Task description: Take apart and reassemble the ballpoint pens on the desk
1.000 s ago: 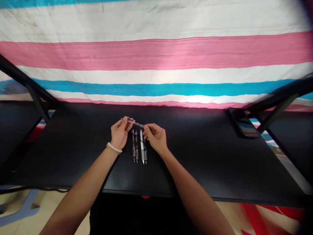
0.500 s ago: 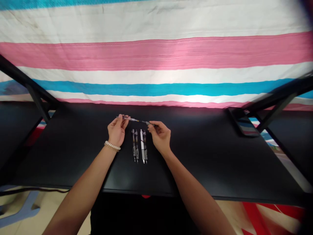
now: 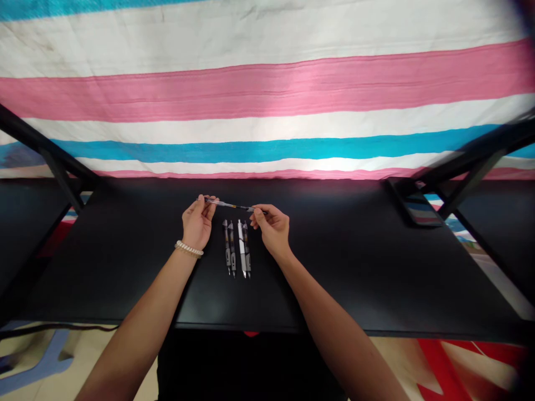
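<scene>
A thin pen-like piece [image 3: 229, 205], clear with dark parts, spans the gap between both hands above the black table. My left hand [image 3: 198, 223], with a beaded band at the wrist, pinches its left end. At the right end, the thumb and fingers of my right hand [image 3: 272, 227] are closed on it. Several pens lie below it, roughly parallel, tips toward me: two dark ones with grey grips [image 3: 229, 253], a white one [image 3: 242, 248] and another dark one [image 3: 247, 250] beside it.
A black phone-like object [image 3: 413, 207] lies at the table's back right. Black metal bars [image 3: 62, 172] slant at both sides. Behind the black table [image 3: 343, 267] hangs a striped sheet [image 3: 267, 89]. A cable [image 3: 62, 326] runs at the front left.
The view has tilted and shifted slightly. Both hands still hold the thin piece, and its middle shows a little more between them. The pens on the table stay in place.
</scene>
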The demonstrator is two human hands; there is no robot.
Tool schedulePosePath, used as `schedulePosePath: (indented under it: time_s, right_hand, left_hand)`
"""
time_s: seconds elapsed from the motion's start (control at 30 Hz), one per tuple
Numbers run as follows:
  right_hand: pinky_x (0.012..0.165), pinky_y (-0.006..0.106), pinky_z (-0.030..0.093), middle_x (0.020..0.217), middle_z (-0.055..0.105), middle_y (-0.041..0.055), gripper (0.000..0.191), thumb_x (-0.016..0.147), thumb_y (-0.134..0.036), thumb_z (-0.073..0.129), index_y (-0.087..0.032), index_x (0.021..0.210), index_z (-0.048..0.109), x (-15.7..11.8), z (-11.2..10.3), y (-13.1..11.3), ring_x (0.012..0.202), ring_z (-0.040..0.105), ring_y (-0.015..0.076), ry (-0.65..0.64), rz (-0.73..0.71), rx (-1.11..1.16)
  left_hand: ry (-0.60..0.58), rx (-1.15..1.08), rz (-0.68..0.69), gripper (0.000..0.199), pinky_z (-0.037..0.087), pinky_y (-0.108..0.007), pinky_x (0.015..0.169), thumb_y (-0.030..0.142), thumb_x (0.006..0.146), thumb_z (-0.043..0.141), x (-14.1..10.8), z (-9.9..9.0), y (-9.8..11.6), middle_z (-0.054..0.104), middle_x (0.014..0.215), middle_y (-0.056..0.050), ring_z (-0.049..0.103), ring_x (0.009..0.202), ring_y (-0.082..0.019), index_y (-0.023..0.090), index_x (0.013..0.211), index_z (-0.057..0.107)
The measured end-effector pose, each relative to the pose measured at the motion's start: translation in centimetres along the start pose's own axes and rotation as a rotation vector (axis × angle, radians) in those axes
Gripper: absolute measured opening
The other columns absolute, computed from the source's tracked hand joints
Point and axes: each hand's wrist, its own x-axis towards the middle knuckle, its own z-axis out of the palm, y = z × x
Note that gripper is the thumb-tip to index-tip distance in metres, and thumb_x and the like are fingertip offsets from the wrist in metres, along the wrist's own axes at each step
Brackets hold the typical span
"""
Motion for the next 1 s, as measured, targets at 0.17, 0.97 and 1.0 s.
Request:
schedulePosePath:
  time_s: [0.17,0.97,1.0]
  right_hand:
    - [0.055,0.028,0.055,0.071,0.070,0.0020,0.018,0.084,-0.036,0.070,-0.020,0.093,0.072,-0.4,0.0,0.4,0.058,0.064,0.0140,-0.001,-0.060,-0.096]
    - [0.055,0.025,0.050,0.064,0.065,0.0006,0.023,0.093,-0.039,0.057,-0.020,0.082,0.065,-1.0,-0.1,-0.1,0.053,0.060,0.0124,-0.156,-0.155,-0.464]
    - [0.055,0.025,0.049,0.064,0.065,0.0004,0.023,0.092,-0.040,0.058,-0.020,0.084,0.065,-1.0,-0.1,-0.2,0.053,0.059,0.0123,-0.145,-0.149,-0.480]
  left_hand:
    - [-0.036,0.037,0.004,0.019,0.057,-0.022,0.079,0.031,0.077,0.078,-0.2,0.1,-0.2,0.075,0.085,-0.005,0.073,0.085,-0.014,0.013,0.080,0.071]
    - [-0.117,0.118,-0.028,0.026,0.056,-0.025,0.081,0.035,0.074,0.081,-0.9,0.4,-0.5,0.074,0.088,-0.006,0.073,0.086,-0.015,0.014,0.085,0.070]
    - [-0.117,0.120,-0.029,0.026,0.056,-0.025,0.081,0.035,0.074,0.080,-0.9,0.4,-0.5,0.074,0.088,-0.006,0.073,0.086,-0.015,0.014,0.085,0.070]
